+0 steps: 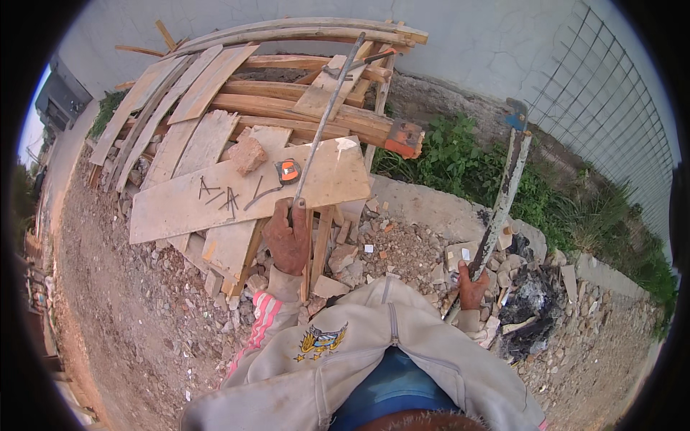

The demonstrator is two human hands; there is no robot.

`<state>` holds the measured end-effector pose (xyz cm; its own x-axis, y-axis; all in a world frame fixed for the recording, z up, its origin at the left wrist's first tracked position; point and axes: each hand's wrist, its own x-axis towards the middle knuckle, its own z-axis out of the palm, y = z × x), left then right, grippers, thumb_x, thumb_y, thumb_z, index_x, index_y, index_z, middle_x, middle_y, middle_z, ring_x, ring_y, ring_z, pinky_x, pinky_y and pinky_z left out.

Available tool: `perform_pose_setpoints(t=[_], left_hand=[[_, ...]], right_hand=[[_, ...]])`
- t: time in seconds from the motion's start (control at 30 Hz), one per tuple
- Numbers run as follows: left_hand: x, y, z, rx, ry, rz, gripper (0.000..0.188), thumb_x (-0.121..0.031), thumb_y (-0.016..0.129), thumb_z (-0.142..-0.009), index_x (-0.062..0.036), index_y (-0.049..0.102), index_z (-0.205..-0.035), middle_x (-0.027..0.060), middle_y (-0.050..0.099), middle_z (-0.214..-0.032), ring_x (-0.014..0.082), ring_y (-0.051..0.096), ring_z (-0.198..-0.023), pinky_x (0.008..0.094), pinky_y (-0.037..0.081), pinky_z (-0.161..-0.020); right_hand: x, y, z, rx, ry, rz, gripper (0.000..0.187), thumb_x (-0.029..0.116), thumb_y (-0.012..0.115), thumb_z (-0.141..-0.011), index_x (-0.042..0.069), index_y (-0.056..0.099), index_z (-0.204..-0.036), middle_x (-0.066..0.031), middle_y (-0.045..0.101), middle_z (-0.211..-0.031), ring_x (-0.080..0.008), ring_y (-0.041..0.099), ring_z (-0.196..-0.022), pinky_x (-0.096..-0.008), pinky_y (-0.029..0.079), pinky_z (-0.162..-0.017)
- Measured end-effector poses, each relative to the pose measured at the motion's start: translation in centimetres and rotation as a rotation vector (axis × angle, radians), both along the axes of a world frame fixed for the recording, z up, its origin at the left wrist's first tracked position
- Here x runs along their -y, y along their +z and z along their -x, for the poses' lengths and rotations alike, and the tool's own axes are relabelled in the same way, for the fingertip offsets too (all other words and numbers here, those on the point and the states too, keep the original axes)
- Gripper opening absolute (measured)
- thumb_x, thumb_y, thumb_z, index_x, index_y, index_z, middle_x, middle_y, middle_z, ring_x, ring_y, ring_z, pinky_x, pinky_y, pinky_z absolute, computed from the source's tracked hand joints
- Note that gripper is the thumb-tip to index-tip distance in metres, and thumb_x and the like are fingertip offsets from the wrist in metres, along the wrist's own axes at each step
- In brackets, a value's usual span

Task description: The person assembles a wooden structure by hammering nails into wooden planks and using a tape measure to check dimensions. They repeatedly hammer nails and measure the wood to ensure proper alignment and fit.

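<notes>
My left hand (287, 238) is closed on the near end of a long thin steel rod (330, 111), which slants away across a wooden board (169, 208) and the stacked timber. Beside the rod lies an orange and black tape measure (289, 171). Several short, dark bent bars (230, 201) are scattered on the same board, near a broken piece of brick (247, 155). Off to the right, my right hand (473, 287) grips a long pole (504, 194) with flaking white paint. This pole stands tilted, and a blue metal piece (516, 113) shows at its upper end.
Stacked timber (309, 115) and planks (154, 93) stand against a pale wall (474, 43). An orange-red block (405, 138) sits at a beam's end. Green plants (467, 161) and wire mesh (611, 86) are at the right. Rubble (144, 323) covers the ground, with a blackened heap (530, 298).
</notes>
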<state>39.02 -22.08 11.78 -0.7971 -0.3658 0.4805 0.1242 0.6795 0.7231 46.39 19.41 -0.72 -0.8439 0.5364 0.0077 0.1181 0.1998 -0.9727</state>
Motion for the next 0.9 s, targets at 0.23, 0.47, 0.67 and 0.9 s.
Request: perform_pose_setpoints(t=[0.23, 0.47, 0.67, 0.9], left_hand=[[7.8, 6.1, -8.9, -0.107, 0.139, 0.325, 0.023, -0.020, 0.061, -0.104, -0.0010, 0.064, -0.092, 0.0132, 0.054, -0.065, 0.0267, 0.051, -0.054, 0.0384, 0.040, -0.054], [5.9, 7.9, -11.3, 0.034, -0.043, 0.154, 0.038, -0.032, 0.056, -0.108, -0.0004, 0.061, -0.086, 0.0051, 0.047, -0.064, 0.0139, 0.043, -0.058, 0.0328, 0.036, -0.055], [1.2, 3.4, -8.9, 0.191, -0.172, -0.221, 0.044, -0.038, 0.055, -0.109, -0.0025, 0.060, -0.084, -0.0025, 0.047, -0.067, 0.0087, 0.042, -0.065, 0.0286, 0.035, -0.058], [-3.9, -3.4, -2.3, 0.329, -0.033, -0.035, 0.034, -0.033, 0.062, -0.104, -0.0021, 0.066, -0.091, 0.0119, 0.056, -0.068, 0.0234, 0.055, -0.063, 0.0362, 0.043, -0.061]], right_hand=[[-1.9, 5.6, 6.6, -0.108, 0.191, 0.093, 0.024, 0.019, 0.080, -0.093, 0.004, 0.062, -0.090, 0.0034, 0.058, -0.071, -0.0058, 0.051, -0.062, -0.0246, 0.041, -0.055], [-4.3, 10.6, 17.2, -0.401, 0.363, -0.086, 0.025, 0.023, 0.079, -0.094, 0.004, 0.068, -0.105, 0.0007, 0.065, -0.087, -0.0100, 0.061, -0.082, -0.0300, 0.049, -0.075], [-9.0, 10.7, 19.8, -0.294, 0.603, 0.040, 0.024, 0.023, 0.077, -0.095, 0.003, 0.069, -0.103, -0.0049, 0.071, -0.088, -0.0110, 0.064, -0.079, -0.0294, 0.052, -0.074], [-13.9, 8.9, 19.7, -0.047, 0.395, -0.177, 0.026, 0.026, 0.080, -0.092, 0.006, 0.064, -0.086, -0.0007, 0.064, -0.065, -0.0077, 0.055, -0.052, -0.0264, 0.043, -0.048]])
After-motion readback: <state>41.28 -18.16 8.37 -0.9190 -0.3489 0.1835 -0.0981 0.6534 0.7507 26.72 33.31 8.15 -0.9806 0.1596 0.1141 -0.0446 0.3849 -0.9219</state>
